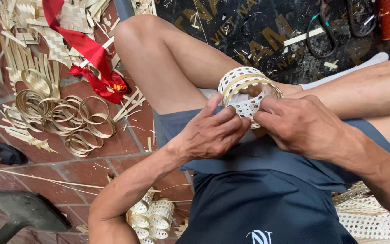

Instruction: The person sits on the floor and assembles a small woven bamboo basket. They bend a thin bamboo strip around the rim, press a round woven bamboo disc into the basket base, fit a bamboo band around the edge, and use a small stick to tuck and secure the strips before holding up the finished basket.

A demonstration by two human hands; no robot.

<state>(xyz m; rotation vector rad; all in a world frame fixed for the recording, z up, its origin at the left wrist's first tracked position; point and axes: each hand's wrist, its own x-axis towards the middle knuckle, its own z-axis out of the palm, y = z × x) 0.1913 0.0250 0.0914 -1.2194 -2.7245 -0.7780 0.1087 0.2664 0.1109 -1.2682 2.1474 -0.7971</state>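
A small round woven basket (244, 86) of pale open-weave bamboo, with a bamboo strip rim, is held over my lap between my knees. My left hand (213, 131) grips its near side, with the thumb up against the rim. My right hand (301, 124) pinches the woven wall from the right, fingers curled on it. The basket's lower part is hidden behind my fingers.
Several bamboo strip rings (75, 119) lie on the red tiled floor at left, beside loose bamboo strips and woven pieces (59, 40) and a red ribbon (89, 58). Finished small baskets (152, 217) sit under my left forearm. Woven sheet (366, 217) at lower right. Scissors (321, 34) lie on the dark mat.
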